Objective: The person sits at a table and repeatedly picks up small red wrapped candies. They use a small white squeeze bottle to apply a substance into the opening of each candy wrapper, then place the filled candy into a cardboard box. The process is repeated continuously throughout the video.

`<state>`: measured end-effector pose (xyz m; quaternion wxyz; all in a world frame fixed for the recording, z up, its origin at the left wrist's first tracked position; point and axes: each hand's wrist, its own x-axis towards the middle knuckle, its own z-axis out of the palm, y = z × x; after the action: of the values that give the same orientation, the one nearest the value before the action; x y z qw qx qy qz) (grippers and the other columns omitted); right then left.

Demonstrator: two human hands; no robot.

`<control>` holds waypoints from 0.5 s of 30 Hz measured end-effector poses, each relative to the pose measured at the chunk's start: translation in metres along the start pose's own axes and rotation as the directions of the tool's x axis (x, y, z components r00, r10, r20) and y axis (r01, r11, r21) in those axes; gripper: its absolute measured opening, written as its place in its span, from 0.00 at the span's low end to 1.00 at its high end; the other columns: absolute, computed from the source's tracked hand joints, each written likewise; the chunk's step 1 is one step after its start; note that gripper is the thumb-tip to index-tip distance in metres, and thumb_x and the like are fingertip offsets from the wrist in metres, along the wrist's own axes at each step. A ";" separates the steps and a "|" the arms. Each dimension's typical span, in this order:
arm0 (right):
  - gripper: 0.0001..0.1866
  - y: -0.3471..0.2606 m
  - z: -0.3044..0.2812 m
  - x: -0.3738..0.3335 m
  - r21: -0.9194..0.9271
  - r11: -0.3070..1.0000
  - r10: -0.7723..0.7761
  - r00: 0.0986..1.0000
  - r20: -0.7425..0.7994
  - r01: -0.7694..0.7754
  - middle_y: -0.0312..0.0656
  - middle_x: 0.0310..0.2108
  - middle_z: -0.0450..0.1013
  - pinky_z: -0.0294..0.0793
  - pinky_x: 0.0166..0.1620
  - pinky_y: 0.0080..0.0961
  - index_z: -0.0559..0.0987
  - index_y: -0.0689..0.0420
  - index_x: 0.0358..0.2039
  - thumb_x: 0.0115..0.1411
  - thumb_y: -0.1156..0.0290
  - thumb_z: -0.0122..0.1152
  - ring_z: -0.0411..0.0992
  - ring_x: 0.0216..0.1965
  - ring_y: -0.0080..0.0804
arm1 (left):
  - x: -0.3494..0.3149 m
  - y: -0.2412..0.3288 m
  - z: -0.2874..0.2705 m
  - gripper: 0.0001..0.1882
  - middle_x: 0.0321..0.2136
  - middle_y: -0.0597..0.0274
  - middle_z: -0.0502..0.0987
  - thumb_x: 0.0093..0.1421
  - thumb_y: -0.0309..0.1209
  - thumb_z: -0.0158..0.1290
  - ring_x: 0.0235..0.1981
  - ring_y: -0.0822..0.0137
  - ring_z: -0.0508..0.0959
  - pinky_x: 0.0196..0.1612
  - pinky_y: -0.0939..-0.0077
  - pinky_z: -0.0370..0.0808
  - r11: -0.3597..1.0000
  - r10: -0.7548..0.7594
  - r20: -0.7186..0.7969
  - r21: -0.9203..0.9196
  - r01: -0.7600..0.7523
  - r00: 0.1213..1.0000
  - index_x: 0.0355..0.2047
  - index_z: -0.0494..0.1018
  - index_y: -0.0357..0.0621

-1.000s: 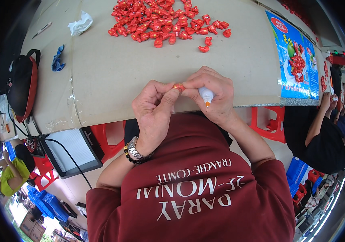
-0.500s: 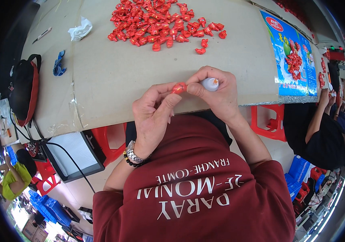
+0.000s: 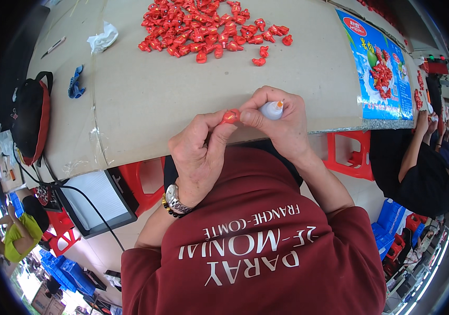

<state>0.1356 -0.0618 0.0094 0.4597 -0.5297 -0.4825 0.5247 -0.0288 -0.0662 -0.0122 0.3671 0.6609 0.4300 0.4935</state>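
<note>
My left hand (image 3: pixel 199 152) and my right hand (image 3: pixel 279 123) meet at the near edge of a cardboard-covered table (image 3: pixel 145 100). Between the fingertips of both hands sits one small red plastic piece (image 3: pixel 230 116). My right hand also grips a small white glue bottle with an orange tip (image 3: pixel 273 109), its tip pointing up and away from the piece. A pile of several similar red pieces (image 3: pixel 203 29) lies at the far side of the table, out of reach of both hands.
A crumpled white tissue (image 3: pixel 103 38), a blue scrap (image 3: pixel 75 84) and a pen (image 3: pixel 52 47) lie on the left of the table. A black and red bag (image 3: pixel 31 118) hangs off the left edge. A blue printed sheet (image 3: pixel 382 71) lies right, beside a seated person (image 3: pixel 419 163). Red stools stand below.
Both hands stayed together on the red piece at the table edge; the bottle in my right hand swung up so its orange tip now points away from the piece.
</note>
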 end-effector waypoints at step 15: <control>0.11 0.007 -0.005 0.007 -0.371 0.639 -0.703 0.708 0.076 0.674 0.36 0.22 0.73 0.67 0.25 0.22 0.78 0.56 0.24 0.37 0.78 0.69 0.69 0.25 0.30 | 0.001 0.004 -0.002 0.10 0.30 0.56 0.75 0.63 0.26 0.48 0.16 0.77 0.68 0.16 0.87 0.64 0.700 -0.323 0.248 -0.587 0.407 0.913 0.43 0.69 0.35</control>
<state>0.1406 -0.0550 0.0020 0.5334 -0.4024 -0.7198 0.1883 -0.0303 -0.0669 -0.0080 0.6828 0.4314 0.3392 0.4823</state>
